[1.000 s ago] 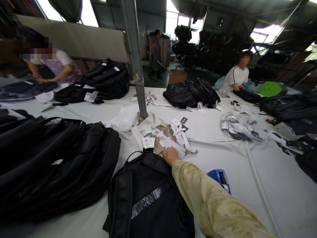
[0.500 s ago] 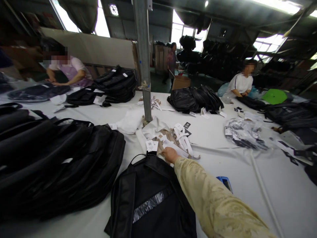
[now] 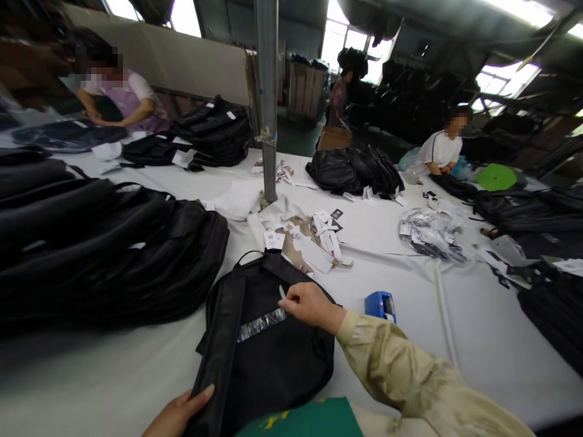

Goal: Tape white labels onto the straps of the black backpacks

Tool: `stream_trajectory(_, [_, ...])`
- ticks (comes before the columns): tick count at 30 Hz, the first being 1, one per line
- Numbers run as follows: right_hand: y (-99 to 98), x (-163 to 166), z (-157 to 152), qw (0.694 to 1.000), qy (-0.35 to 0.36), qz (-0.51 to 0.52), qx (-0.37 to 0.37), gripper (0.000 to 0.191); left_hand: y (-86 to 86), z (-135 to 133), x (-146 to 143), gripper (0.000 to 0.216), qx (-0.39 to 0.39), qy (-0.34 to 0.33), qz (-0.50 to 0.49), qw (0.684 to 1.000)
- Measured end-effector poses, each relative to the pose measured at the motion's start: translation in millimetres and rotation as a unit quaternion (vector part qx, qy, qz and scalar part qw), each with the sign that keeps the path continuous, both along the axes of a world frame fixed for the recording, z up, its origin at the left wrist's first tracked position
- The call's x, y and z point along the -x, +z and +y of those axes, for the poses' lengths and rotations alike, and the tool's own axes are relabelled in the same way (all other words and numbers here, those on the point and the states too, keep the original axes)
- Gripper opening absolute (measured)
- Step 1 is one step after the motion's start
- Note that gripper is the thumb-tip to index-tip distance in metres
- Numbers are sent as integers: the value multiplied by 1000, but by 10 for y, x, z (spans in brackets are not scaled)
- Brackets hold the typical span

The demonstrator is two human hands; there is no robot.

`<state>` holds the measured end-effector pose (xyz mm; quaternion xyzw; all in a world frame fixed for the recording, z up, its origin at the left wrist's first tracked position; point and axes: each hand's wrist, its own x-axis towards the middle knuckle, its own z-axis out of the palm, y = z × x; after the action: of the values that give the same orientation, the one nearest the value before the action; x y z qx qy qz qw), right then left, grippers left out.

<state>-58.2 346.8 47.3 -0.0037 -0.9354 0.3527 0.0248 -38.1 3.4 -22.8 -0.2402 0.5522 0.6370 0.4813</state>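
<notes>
A black backpack lies on the white-covered table in front of me, its shoulder straps facing up. Across its back runs a band wrapped in shiny clear plastic. My left hand grips a shoulder strap near the bottom, thumb on top and the other fingers largely hidden. Above the middle of the backpack, my right hand is closed in a pinch. A small whitish strip sticks up from its fingertips. White tags lie by the top of the backpack.
Stacked black backpacks fill the left side. A blue tape dispenser stands right of my backpack. Beyond are paper scraps, a metal post and plastic bags. Co-workers sit across the table; green material shows below.
My right hand has drawn back from the tags to above the backpack, now with a whitish strip. My left hand has come into view on the strap. The view has shifted.
</notes>
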Motion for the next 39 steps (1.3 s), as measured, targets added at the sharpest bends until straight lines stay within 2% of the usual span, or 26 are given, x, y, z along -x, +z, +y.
stream_trajectory(3, [-182, -87, -279, 996, 62, -56, -10, 24, 77, 12, -44, 39, 5, 11, 15, 1000])
stream_trajectory(6, [-429, -97, -283, 987, 73, -97, -104, 38, 133, 42, -45, 35, 16, 19, 28, 999])
stream_trajectory(8, [-586, -156, -270, 968, 126, -138, -170, 48, 160, 58, -52, 30, 11, 22, 37, 999])
stream_trajectory(10, [-718, -275, -301, 947, 178, -152, -220, 45, 184, 69, -70, 23, 9, 25, 46, 999])
stream_trajectory(13, [-846, -469, -397, 940, 183, -137, -252, 33, 221, 81, -93, 15, 9, 28, 48, 998])
stream_trajectory(16, [-874, -551, -442, 945, 172, -129, -246, 29, 263, 84, -86, 10, 4, 31, 49, 998])
stream_trajectory(21, [-738, -481, -357, 970, 122, -109, -180, 28, 353, 58, -29, 10, -7, 30, 61, 998])
stream_trajectory(25, [-669, -472, -433, 967, 145, -76, -197, 26, 377, 27, -8, 11, -5, 23, 69, 997])
stream_trajectory(27, [-692, -506, -559, 969, 165, -55, -175, 29, 361, 15, -9, 13, -6, 22, 73, 997])
stream_trajectory(31, [-802, -653, -797, 956, 260, -66, -115, 38, 331, -16, -41, 18, -6, 30, 85, 996])
stream_trajectory(34, [-959, -787, -843, 945, 297, -73, -118, 54, 281, -54, -90, 14, -9, 43, 86, 995])
stream_trajectory(36, [-1119, -822, -819, 939, 315, -58, -125, 62, 184, -73, -99, 13, -9, 57, 101, 993])
stream_trajectory(39, [-1343, -778, -769, 941, 308, -41, -135, 47, -24, -85, -60, 11, -9, 76, 102, 992])
